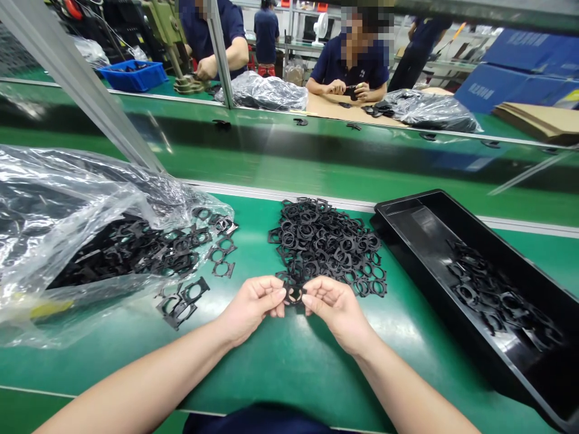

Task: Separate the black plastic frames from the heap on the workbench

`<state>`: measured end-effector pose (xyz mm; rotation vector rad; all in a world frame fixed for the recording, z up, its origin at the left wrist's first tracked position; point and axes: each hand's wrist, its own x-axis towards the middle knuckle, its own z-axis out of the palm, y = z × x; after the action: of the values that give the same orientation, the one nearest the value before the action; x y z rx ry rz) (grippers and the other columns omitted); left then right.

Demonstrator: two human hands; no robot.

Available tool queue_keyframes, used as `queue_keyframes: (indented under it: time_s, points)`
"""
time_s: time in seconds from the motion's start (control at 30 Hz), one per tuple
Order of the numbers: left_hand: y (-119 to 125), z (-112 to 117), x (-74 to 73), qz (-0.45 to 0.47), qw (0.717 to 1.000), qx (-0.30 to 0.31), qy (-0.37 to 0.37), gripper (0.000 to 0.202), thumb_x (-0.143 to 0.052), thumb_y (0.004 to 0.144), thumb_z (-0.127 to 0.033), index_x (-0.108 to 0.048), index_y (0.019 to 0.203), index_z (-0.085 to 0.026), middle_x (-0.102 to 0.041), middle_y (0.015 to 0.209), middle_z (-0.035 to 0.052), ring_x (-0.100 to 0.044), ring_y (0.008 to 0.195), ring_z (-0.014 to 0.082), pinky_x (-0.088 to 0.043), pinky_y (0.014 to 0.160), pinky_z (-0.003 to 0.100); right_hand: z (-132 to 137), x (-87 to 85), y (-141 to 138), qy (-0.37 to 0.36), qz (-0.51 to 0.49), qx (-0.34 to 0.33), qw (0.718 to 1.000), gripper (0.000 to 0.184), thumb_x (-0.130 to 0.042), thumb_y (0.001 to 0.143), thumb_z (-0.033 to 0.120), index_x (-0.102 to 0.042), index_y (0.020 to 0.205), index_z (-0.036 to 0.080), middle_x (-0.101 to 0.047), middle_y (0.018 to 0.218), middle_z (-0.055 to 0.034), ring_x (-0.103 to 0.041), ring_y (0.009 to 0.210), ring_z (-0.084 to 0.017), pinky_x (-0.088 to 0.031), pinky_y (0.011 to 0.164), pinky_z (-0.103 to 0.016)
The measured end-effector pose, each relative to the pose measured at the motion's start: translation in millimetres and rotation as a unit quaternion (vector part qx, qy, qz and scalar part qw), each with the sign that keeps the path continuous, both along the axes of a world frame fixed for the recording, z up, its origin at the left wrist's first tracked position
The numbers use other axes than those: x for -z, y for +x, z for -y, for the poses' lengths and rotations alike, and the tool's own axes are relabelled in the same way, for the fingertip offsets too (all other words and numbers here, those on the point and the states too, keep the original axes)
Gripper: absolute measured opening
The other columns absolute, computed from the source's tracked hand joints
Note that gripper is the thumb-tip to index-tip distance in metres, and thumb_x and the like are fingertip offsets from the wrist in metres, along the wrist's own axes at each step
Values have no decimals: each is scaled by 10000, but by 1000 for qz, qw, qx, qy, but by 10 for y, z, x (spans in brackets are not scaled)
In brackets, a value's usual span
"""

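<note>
Between my two hands is a small black ring-shaped plastic part (295,303), raised over the green table (289,374). My left hand (260,304) pinches its left side with thumb and fingers. On the opposite side, my right hand (332,307) grips it the same way. Just beyond my fingers lies a heap of similar black ring parts (325,241). Several more loose ring parts (183,301) rest on the table to the left of my left hand.
A clear plastic bag (81,187) spilling black parts lies at the left. On the right stands a long black tray (407,259) with parts inside. Behind runs a green conveyor belt (271,154) carrying scattered black pieces. Co-workers (350,63) sit and stand across it.
</note>
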<state>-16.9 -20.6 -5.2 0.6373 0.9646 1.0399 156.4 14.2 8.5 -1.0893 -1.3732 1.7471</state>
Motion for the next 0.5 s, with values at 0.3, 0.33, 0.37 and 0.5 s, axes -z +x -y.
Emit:
queue_keyframes:
  time_s: [0.3,0.33,0.37,0.5]
  points:
    - [-11,26,-14,36,998,1,-47,255,-788,646,-316,-638,677,-112,-563,551,0,-443,505,64,-317,507,183,-32,44,19,-36,-3,-21,999,262,-715,700,378,-579,735,156,-468,552,52,-394,444,-66,-334,429,-202]
    - [-11,26,-10,51,998,-1,-46,248,-789,646,-308,-651,698,-110,-558,558,-1,-433,502,60,-311,501,182,-33,50,19,-40,-13,-23,999,262,-720,697,375,-580,736,157,-479,557,50,-416,453,-70,-359,445,-207]
    - [-13,23,-6,65,997,1,-45,246,-790,645,-303,-664,723,-106,-552,564,-2,-420,496,55,-300,490,181,-34,57,20,-43,-24,-25,999,259,-725,696,368,-582,738,157,-500,571,43,-446,472,-76,-390,472,-216]
    - [-47,-1,2,109,991,59,-52,272,-792,645,-298,-691,796,-96,-528,578,-2,-394,471,44,-250,443,181,-36,85,27,-55,-61,-33,996,232,-739,694,329,-602,770,158,-591,670,6,-531,566,-101,-458,583,-248]
